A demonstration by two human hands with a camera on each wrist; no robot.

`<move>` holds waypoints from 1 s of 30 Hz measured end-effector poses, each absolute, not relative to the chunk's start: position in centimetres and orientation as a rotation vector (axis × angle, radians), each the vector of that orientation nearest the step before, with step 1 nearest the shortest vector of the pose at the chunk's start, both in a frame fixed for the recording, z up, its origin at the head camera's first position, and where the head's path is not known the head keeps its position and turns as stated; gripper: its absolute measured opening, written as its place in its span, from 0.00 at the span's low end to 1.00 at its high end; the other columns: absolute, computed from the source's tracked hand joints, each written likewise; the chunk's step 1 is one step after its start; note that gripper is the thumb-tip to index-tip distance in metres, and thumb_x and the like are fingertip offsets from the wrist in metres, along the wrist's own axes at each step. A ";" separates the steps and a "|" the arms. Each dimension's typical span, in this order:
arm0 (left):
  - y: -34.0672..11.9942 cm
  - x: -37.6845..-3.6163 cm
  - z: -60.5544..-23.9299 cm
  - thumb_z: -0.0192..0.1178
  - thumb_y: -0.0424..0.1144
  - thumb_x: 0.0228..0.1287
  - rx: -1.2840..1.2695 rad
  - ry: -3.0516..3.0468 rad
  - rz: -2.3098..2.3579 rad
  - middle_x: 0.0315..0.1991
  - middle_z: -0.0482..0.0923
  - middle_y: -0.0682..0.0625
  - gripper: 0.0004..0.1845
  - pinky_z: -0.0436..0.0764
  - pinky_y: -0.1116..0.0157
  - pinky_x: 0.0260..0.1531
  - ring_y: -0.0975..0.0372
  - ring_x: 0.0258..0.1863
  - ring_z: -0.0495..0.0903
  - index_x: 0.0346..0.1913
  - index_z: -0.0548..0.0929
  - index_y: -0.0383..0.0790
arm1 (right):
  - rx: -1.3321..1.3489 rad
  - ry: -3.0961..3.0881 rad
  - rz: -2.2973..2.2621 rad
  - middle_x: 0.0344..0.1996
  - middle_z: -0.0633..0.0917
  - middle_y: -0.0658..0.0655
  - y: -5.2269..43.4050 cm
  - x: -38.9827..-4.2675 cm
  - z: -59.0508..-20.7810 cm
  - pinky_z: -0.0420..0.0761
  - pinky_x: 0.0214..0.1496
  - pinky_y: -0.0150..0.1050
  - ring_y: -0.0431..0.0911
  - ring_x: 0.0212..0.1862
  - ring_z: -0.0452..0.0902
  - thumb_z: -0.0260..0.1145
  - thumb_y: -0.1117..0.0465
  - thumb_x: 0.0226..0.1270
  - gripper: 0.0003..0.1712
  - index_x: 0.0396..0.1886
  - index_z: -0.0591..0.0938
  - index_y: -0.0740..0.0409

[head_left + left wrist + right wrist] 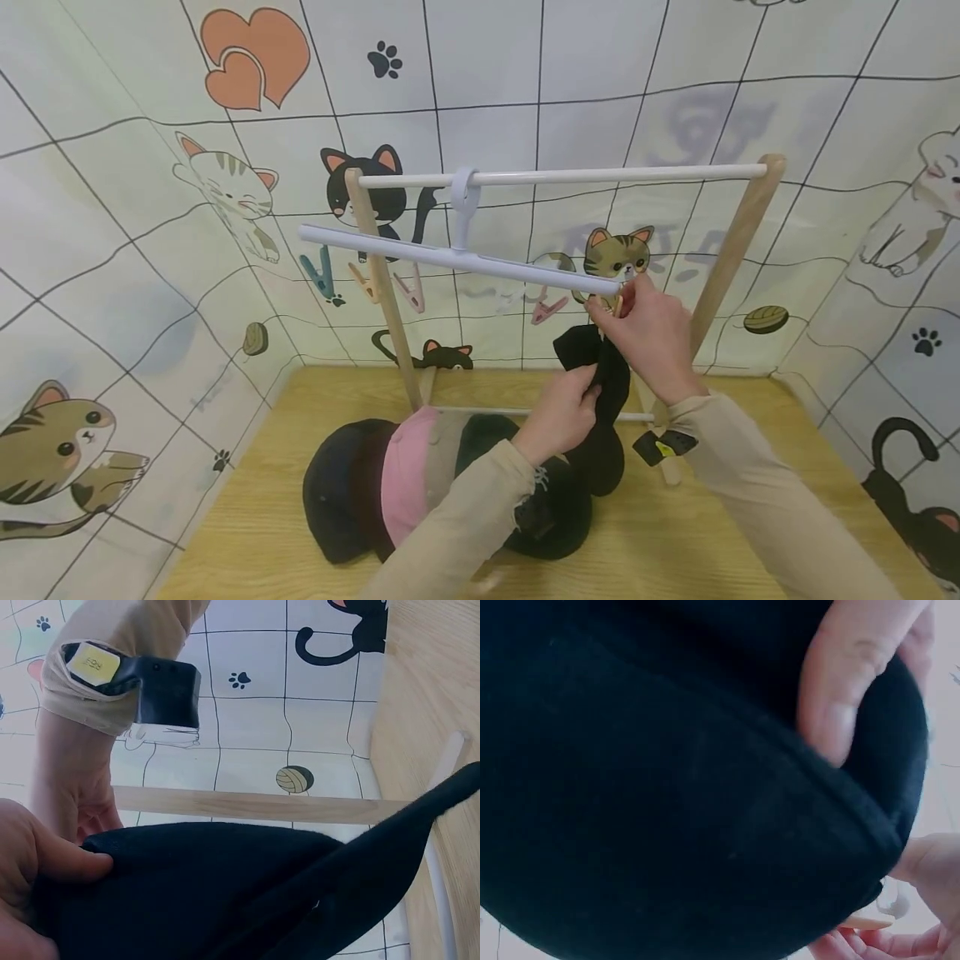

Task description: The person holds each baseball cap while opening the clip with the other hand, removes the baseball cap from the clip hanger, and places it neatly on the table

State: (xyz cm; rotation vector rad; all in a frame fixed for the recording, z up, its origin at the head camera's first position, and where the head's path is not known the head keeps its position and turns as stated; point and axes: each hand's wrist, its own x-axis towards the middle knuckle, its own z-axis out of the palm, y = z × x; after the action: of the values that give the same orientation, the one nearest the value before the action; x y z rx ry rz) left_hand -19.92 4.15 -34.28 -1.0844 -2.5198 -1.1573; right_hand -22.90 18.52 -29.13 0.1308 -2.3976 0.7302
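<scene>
My left hand (558, 414) grips the edge of a black cap (613, 383), its thumb lying on the fabric in the left wrist view. Above it, my right hand (654, 335) pinches a pale orange clothespin (618, 307) at the right end of a white hanger bar (465, 260). The cap's upper edge is right under this clothespin; the fingers partly hide where they meet. In the right wrist view the dark cap fabric (690, 825) fills most of the picture, with the clothespin's tip (870, 922) showing below it.
The hanger hooks over the white rail (622, 175) of a wooden rack (735, 242). Teal (318, 273), orange (363, 283) and pink (410, 288) clothespins dangle at its left, a red one (548, 308) nearer the right. A row of caps (405, 483) lies on the wooden table (240, 533).
</scene>
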 end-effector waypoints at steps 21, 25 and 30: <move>3.1 -20.6 -34.8 0.46 0.26 0.72 -0.963 -2.604 -1.443 0.38 0.79 0.46 0.17 0.72 0.70 0.36 0.61 0.30 0.74 0.59 0.75 0.37 | -0.079 -2.230 1.538 0.28 0.83 0.58 18.5 -24.0 -29.4 0.80 0.30 0.30 0.32 0.23 0.80 0.72 0.54 0.58 0.24 0.38 0.77 0.71; 3.2 -20.8 -34.9 0.46 0.27 0.72 -0.949 -2.604 -1.469 0.39 0.79 0.46 0.17 0.72 0.70 0.37 0.62 0.32 0.75 0.59 0.75 0.37 | -0.106 -2.212 1.504 0.26 0.83 0.56 18.3 -24.3 -29.4 0.79 0.29 0.28 0.32 0.22 0.79 0.73 0.55 0.58 0.22 0.36 0.78 0.71; 3.2 -20.7 -34.9 0.46 0.27 0.72 -0.939 -2.611 -1.505 0.39 0.80 0.47 0.15 0.73 0.70 0.39 0.63 0.34 0.76 0.55 0.78 0.36 | -0.112 -2.199 1.444 0.27 0.83 0.58 18.3 -24.9 -29.2 0.78 0.28 0.27 0.31 0.22 0.78 0.72 0.56 0.58 0.20 0.34 0.80 0.71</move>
State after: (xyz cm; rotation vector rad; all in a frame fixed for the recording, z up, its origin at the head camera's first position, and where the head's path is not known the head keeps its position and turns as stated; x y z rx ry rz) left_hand -20.67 3.20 -34.87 -0.9393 -2.6109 -1.5046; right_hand -24.88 18.25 -29.21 -0.1118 -2.1990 1.4438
